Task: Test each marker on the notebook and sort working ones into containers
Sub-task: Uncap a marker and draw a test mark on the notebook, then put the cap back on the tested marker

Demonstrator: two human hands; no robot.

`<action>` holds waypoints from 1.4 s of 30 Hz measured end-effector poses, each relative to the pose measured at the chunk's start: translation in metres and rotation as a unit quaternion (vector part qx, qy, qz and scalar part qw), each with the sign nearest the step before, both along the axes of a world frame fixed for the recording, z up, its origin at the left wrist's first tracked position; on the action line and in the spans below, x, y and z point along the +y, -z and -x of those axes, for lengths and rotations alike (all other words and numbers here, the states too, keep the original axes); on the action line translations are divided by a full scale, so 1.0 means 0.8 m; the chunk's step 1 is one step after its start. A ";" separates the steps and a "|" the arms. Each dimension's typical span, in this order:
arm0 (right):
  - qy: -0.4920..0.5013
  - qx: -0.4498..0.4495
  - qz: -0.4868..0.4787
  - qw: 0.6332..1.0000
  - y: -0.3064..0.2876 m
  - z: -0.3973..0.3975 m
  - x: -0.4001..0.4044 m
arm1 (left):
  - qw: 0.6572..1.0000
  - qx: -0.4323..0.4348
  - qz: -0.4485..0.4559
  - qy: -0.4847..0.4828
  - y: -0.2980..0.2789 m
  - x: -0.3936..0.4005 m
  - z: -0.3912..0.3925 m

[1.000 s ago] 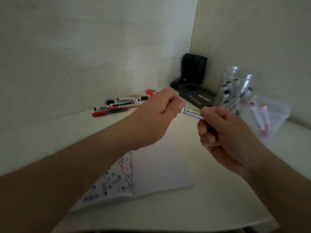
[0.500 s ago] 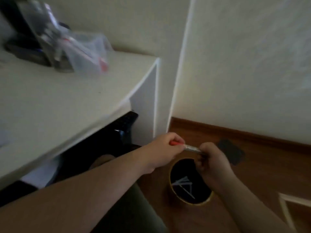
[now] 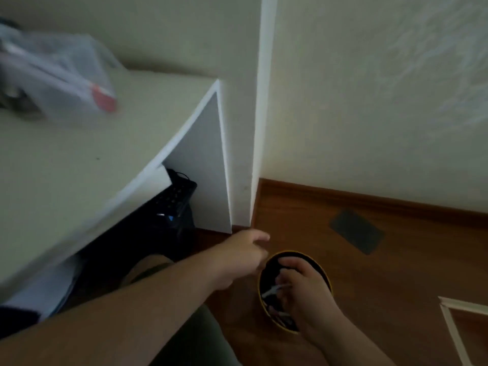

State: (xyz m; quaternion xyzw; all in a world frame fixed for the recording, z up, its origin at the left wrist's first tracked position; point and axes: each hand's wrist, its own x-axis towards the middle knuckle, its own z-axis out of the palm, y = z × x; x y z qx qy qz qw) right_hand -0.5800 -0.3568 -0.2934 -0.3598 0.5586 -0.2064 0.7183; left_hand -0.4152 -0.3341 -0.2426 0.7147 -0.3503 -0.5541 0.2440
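Right hand (image 3: 303, 289): fingers spread loose over the dark floor bin (image 3: 323, 270), whose inside holds pale markers (image 3: 272, 293). Left hand (image 3: 244, 256): curled, grip unclear. Blurred bag (image 3: 66, 75) on tabletop (image 3: 79, 159); likely discard step, rest unseen

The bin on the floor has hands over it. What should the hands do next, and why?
Probably draw both hands back up to the desk for another marker. The right hand hangs over the dark bin with fingers spread and seems to hold nothing, and pale marker shapes lie inside. The left hand is beside the rim; whether it holds anything is unclear.
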 end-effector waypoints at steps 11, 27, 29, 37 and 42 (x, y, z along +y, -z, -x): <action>-0.348 -0.294 0.231 0.859 -0.328 -0.377 0.108 | 0.880 -0.200 0.308 -0.301 -0.316 0.253 -0.304; -0.408 -0.119 0.529 0.735 -0.281 -0.646 0.227 | 0.807 -0.548 0.012 -0.221 -0.224 0.444 -0.534; -0.411 -0.139 0.504 0.747 -0.284 -0.642 0.224 | 0.797 -0.556 0.029 -0.235 -0.217 0.442 -0.542; -0.506 -0.250 0.411 0.716 -0.291 -0.632 0.231 | 0.744 -0.568 0.289 -0.201 -0.222 0.438 -0.520; -0.509 -0.290 0.385 0.713 -0.287 -0.631 0.240 | 0.755 -0.561 0.315 -0.127 -0.214 0.431 -0.515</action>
